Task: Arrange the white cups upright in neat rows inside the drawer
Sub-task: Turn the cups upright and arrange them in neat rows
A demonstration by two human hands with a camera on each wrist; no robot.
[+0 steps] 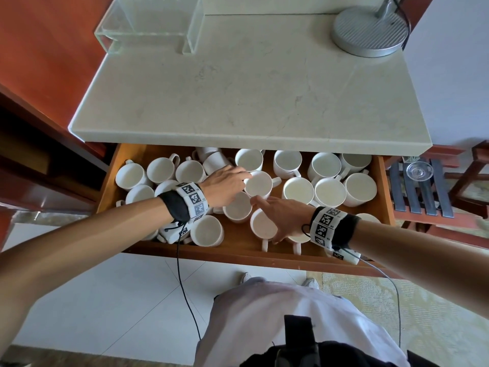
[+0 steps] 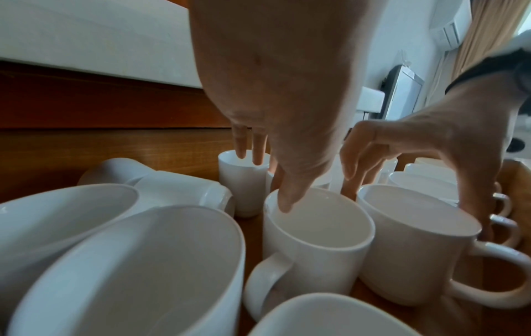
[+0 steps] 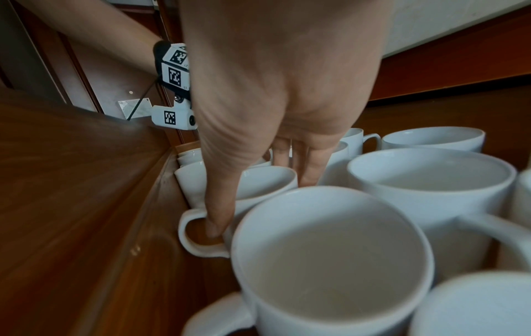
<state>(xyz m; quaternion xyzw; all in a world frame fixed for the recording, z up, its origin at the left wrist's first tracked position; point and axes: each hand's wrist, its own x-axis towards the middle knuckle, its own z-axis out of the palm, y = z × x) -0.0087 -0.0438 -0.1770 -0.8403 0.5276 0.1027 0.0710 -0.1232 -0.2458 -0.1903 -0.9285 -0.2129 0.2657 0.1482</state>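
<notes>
An open wooden drawer (image 1: 384, 186) holds several white cups. My left hand (image 1: 232, 186) reaches down over an upright cup (image 1: 236, 211) (image 2: 321, 238) in the middle. Its thumb dips inside the rim and the fingers (image 2: 258, 154) hang past the far side. Just right of it, my right hand (image 1: 275, 218) (image 3: 229, 186) grips another upright cup (image 1: 260, 226) (image 2: 413, 231) (image 3: 267, 181) from above, thumb by the handle and fingers on the far wall. Cups on the right (image 1: 329, 192) stand upright in rows. At the back left, two cups (image 1: 211, 157) (image 2: 172, 188) lie on their sides.
A pale marble counter (image 1: 238, 88) overhangs the drawer's back. On it stand a clear acrylic box (image 1: 148, 25) and a round metal lamp base (image 1: 370, 27). A glass (image 1: 419, 170) sits on a slatted rack to the right. More cups (image 1: 206, 231) crowd the front left.
</notes>
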